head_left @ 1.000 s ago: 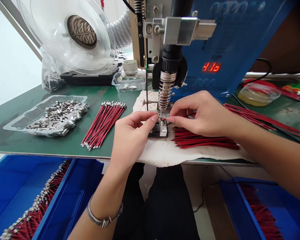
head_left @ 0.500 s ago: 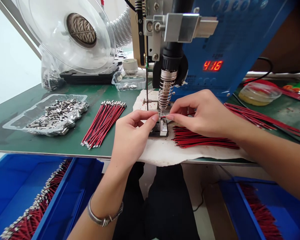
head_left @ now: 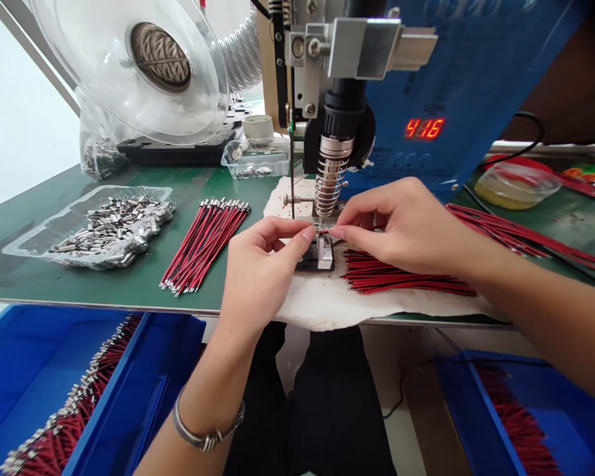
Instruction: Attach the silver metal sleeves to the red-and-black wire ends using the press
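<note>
My left hand (head_left: 260, 271) is pinched at the small metal fixture (head_left: 324, 253) under the soldering iron (head_left: 333, 175); what lies between its thumb and forefinger is too small to make out. From the right, my right hand (head_left: 401, 228) pinches a short red and black wire, its end at the fixture close to my left fingertips. Beneath the right hand lies a pile of red and black wires (head_left: 401, 272) on a white cloth (head_left: 327, 304). Left of my left hand rests a bundle of wires with metal connectors (head_left: 205, 244) on their far ends.
A clear tray of loose metal connectors (head_left: 119, 228) sits at left. Behind the iron stands a blue machine (head_left: 416, 158) displaying 416. More wires (head_left: 520, 231) and a round plastic tub (head_left: 518, 185) lie at right. Blue bins (head_left: 173, 350) of wires stand below the table edge.
Both hands keep the same pinch at the fixture. The view has shifted very slightly; nothing else visibly differs.
</note>
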The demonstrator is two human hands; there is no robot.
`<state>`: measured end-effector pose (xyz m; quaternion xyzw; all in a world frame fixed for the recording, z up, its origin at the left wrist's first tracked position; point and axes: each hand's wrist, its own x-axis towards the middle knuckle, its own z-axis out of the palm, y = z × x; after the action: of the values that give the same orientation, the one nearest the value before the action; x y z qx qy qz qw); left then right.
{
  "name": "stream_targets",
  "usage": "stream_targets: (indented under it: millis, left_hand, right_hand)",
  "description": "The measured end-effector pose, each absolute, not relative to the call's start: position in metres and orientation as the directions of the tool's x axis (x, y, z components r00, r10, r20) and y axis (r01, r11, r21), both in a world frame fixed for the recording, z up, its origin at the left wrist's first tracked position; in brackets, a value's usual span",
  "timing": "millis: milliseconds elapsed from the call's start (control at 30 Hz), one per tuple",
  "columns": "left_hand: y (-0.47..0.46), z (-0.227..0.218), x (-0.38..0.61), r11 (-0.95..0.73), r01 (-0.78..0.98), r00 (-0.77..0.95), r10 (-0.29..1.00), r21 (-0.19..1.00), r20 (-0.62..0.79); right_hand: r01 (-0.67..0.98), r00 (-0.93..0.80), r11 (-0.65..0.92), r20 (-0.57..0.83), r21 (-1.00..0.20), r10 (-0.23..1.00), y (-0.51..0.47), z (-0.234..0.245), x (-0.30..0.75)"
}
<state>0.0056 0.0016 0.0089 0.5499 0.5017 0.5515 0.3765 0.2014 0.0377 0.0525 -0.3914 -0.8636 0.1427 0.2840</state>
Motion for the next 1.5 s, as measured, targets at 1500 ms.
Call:
stream_targets:
  millis: [1500]
  left_hand:
    - [0.0008,0.0098,0.0056,-0.205,0.150,-0.110,0.969,0.967,0.223]
  right_hand:
    - [0.590,-0.542,0.666,0.388,-0.456,0.746,0.0372,0.0520,0.2025]
